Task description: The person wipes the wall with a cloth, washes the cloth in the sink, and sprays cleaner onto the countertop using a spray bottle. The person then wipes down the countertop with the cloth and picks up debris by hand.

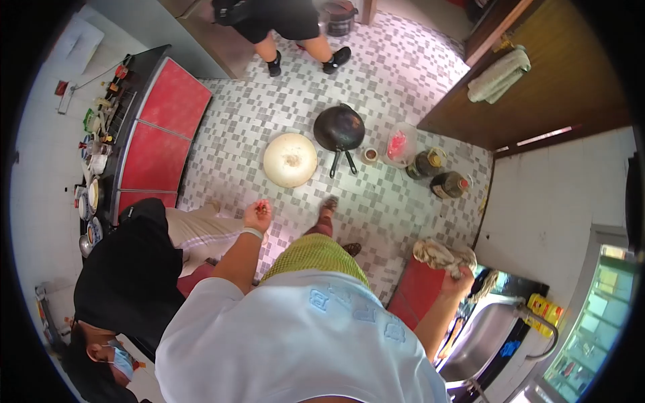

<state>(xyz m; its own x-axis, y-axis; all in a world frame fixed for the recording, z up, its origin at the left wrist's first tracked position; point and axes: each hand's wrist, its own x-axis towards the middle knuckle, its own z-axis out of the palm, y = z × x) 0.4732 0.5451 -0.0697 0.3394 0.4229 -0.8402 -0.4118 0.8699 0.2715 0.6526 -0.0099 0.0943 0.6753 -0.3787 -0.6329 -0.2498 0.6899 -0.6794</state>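
My right hand (459, 280) grips a crumpled, stained cloth (443, 255), held out near the sink counter. My left hand (257, 215) hangs in front of me with the palm turned up and the fingers curled in; something small and dark reddish may be in it, too small to name. On the floor ahead lie a round cream-coloured disc (290, 160) and, to its right, a black wok (339, 127) with its handle side toward me. Neither hand touches them.
Right of the wok are a small jar (369, 155), a clear container with something pink (400, 145) and two large oil bottles (424, 164). A masked person in black (127, 275) is close on my left; another person (289, 27) stands ahead. A metal sink (480, 336) is at right.
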